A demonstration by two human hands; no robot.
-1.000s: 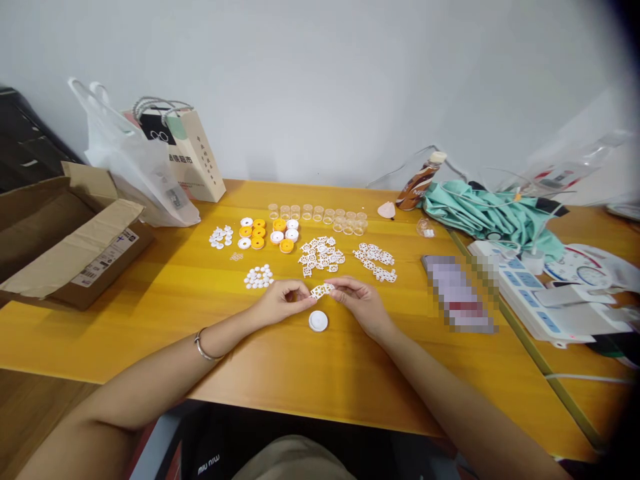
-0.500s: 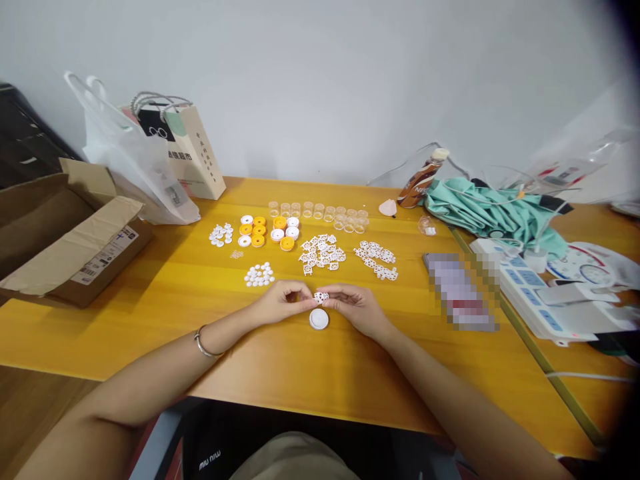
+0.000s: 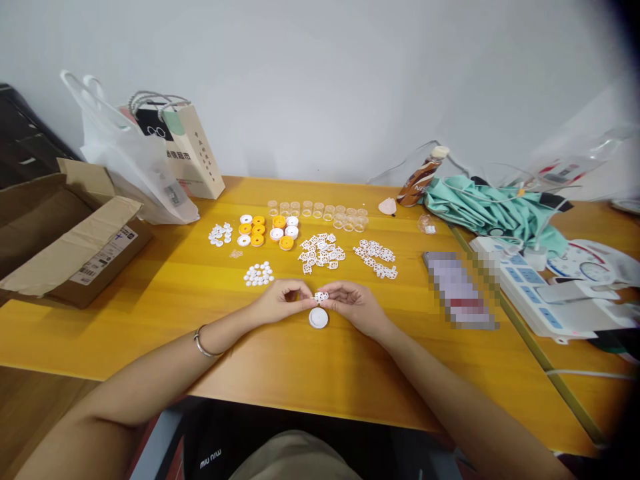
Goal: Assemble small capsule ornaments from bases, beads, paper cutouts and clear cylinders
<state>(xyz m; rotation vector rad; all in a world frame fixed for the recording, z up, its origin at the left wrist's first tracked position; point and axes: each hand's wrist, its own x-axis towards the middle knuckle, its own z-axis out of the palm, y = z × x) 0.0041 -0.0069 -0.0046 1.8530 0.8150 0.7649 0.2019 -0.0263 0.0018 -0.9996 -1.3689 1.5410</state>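
Observation:
My left hand and my right hand meet near the middle of the table, pinching one small white openwork plastic piece between thumbs and fingertips. Just below the fingertips, a round white disc with a raised rim lies on the table. Similar white openwork pieces lie in a loose pile beyond my hands, and a second pile of such pieces is to its right. Small white round caps are gathered beyond my left hand.
Yellow and white rings and clear cups stand farther back. An open cardboard box and bags are at the left. To the right are a phone, a power strip, a bottle and green fabric.
The white openwork piece has turned slightly between my fingertips. Both hands stay in nearly the same place, and the view has shifted very little.

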